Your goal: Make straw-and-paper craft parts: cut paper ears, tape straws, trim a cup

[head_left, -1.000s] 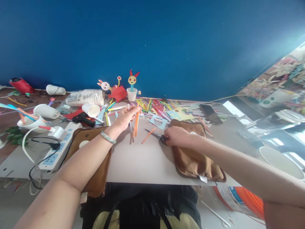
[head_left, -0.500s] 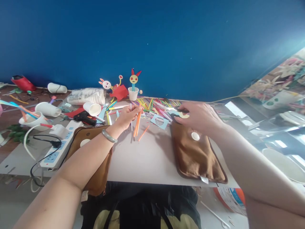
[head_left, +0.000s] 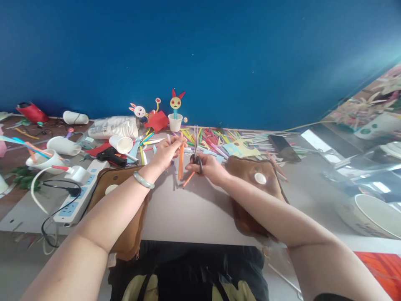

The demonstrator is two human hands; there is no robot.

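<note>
Overall, a crowded pale table (head_left: 188,217) stands against a deep blue wall (head_left: 200,62); from left to right it carries a white power strip (head_left: 69,207), a black glue gun (head_left: 109,156), a brown cushion (head_left: 125,236) under the left forearm, a heap of coloured sticks (head_left: 213,137), a second brown cushion (head_left: 241,167) and a dark phone (head_left: 283,147). The left hand (head_left: 166,154) is pinched closed on some orange strips (head_left: 181,165), which hang down over the middle of the table. Just right of them, the right hand (head_left: 212,168) has its fingers curled round the handles of the scissors (head_left: 196,155), blades pointing up and away. Half a second ago that hand was over the right-hand cushion; now it is beside the strips, while the left has barely shifted.
</note>
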